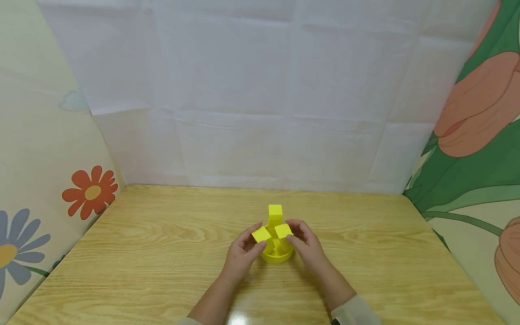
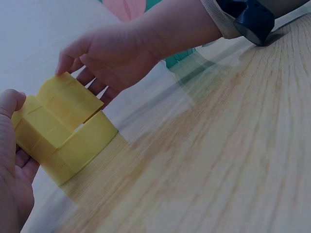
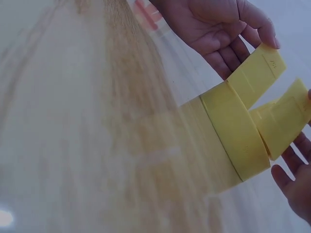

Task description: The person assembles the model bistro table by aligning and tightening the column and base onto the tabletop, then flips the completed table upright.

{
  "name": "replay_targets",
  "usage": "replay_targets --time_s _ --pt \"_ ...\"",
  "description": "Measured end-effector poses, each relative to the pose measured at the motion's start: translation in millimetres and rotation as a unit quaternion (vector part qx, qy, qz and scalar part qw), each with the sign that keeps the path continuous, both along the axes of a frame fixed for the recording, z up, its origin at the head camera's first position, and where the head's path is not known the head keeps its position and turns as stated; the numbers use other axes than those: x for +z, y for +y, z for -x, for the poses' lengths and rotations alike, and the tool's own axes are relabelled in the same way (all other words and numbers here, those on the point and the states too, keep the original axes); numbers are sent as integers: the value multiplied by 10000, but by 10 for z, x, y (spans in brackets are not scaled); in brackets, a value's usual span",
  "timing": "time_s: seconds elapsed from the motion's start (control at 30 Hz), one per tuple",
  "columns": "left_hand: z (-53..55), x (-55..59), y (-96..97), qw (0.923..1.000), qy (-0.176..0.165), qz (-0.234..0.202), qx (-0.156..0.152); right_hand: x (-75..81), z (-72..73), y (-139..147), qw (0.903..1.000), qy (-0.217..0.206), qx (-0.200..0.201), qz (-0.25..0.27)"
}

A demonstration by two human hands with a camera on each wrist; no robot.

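A round, low-walled yellow holder [image 1: 277, 258] stands on the table, with yellow box-shaped pieces rising from it. The back piece [image 1: 275, 213] is upright and free of both hands. My left hand [image 1: 239, 261] pinches the left piece [image 1: 261, 234], which leans outward, between thumb and fingers. On the other side, my right hand [image 1: 312, 249] pinches the right piece [image 1: 283, 230], also tilted. Faint marks show on the left piece [image 3: 257, 73] in the right wrist view. From the left wrist, the holder's curved wall [image 2: 90, 145] rests on the wood. The lower ends of the pieces are partly hidden.
A wood-grain table [image 1: 162, 234] spreads out around the holder. Behind it hangs a creased white cloth [image 1: 243, 90]. Flower-patterned panels flank the table, with a red flower [image 1: 92, 192] at left and large pink petals [image 1: 479, 108] at right.
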State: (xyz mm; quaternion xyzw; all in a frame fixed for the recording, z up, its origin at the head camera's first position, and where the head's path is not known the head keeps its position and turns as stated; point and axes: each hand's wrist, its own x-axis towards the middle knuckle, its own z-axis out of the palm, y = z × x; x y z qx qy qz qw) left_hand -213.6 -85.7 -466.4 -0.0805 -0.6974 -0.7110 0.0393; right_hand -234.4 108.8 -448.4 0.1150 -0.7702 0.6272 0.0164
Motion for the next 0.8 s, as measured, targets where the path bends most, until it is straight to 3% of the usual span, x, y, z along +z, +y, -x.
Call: replay_targets --time_s 0.3,0.8 --pt "-3 10 3 9999 32 125 32 4 38 -19 9985 47 -419 -342" --pt "-1 3 -4 9999 72 -56 -52 -21 77 -59 9965 -216 -647 -488"
